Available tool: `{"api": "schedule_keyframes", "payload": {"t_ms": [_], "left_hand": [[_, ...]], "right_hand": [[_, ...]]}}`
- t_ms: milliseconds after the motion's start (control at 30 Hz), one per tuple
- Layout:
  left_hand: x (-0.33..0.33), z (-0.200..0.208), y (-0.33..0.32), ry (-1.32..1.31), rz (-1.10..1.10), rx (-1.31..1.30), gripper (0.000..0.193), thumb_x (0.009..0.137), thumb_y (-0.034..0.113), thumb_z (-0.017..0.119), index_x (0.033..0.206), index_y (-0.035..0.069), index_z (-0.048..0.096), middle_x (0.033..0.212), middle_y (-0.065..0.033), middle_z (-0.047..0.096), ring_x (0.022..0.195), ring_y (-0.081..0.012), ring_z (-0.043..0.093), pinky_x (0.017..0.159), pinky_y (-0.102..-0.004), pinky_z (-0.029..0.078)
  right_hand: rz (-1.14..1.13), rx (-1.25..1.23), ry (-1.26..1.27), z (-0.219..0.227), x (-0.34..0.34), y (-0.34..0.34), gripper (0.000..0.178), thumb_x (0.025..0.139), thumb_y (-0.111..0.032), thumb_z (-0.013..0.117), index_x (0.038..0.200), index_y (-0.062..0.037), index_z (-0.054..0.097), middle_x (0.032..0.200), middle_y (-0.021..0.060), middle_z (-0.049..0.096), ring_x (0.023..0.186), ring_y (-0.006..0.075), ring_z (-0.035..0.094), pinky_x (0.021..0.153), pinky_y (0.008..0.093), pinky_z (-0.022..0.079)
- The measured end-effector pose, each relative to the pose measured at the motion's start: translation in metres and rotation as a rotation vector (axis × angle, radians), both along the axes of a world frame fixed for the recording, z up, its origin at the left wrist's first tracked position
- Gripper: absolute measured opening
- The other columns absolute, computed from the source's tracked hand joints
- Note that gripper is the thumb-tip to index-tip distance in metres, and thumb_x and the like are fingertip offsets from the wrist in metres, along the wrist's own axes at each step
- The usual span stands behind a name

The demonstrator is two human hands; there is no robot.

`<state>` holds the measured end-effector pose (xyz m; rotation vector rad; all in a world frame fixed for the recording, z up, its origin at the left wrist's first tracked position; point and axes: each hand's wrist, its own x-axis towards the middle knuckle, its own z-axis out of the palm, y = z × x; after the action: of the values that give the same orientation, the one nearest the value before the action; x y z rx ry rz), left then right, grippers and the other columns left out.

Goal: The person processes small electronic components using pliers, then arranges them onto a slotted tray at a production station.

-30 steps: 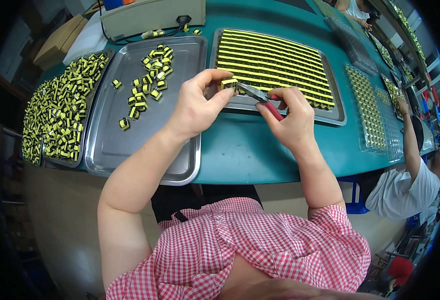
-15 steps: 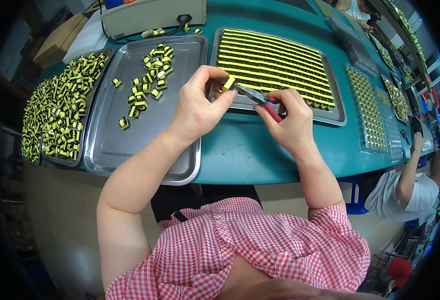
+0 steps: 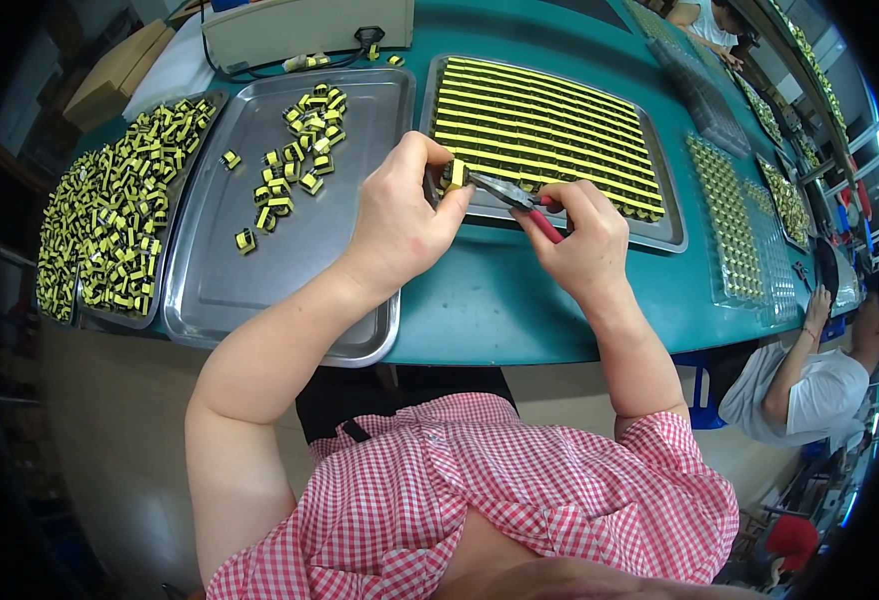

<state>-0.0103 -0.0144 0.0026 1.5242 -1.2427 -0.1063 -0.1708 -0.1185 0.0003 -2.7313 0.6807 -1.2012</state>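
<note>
Between the thumb and fingers of my left hand [image 3: 400, 205] is a small black-and-yellow transformer [image 3: 454, 175]. My right hand [image 3: 585, 235] grips pliers with red handles [image 3: 544, 223], and their grey jaws reach left to the transformer's side. Whether the jaws pinch any part of it is too small to make out. Just beyond both hands lies a metal tray [image 3: 676, 236] with transformers packed in straight rows [image 3: 550, 130]. Under my left forearm is a wider metal tray [image 3: 230, 290], bearing a loose cluster of transformers [image 3: 305, 135].
A heaped tray of transformers [image 3: 120, 220] stands at the far left, by a cardboard box [image 3: 118, 75]. A beige device with a black plug [image 3: 305, 35] sits at the back. Clear plastic trays [image 3: 730, 225] of parts lie right, near a seated person [image 3: 795, 390].
The transformer in my left hand has turned slightly, and the pliers stay at its side. The whole view has shifted a little. At the right, the co-worker's arm has moved.
</note>
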Motion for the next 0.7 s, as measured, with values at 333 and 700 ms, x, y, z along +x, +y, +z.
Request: {"api": "schedule_keyframes", "payload": {"t_ms": [333,700], "left_hand": [[0.0008,-0.0048,-0.0016,-0.227,0.054,-0.066,0.022,0.073,0.005,0.065,0.086,0.000,0.049,0.074,-0.0111,0.055,0.063,-0.0202,0.056,0.057,-0.0297,0.045],[0.0025,-0.0068,-0.0027,-0.346,0.067,-0.104,0.021,0.072,0.003,0.064,0.087,0.000,0.049,0.077,-0.0126,0.054,0.066,-0.0217,0.057,0.059,-0.0305,0.045]], "right_hand": [[-0.021,-0.018,0.022,0.0014,-0.0005,0.0011,0.024,0.061,-0.012,0.077,0.075,-0.0049,0.059,0.068,0.0055,0.058,0.061,0.0209,0.058,0.053,0.0302,0.046],[-0.034,-0.094,0.024,0.0067,-0.0026,0.0030,0.025,0.060,-0.012,0.078,0.076,-0.0058,0.060,0.069,0.0047,0.059,0.062,0.0201,0.058,0.055,0.0302,0.046]]}}
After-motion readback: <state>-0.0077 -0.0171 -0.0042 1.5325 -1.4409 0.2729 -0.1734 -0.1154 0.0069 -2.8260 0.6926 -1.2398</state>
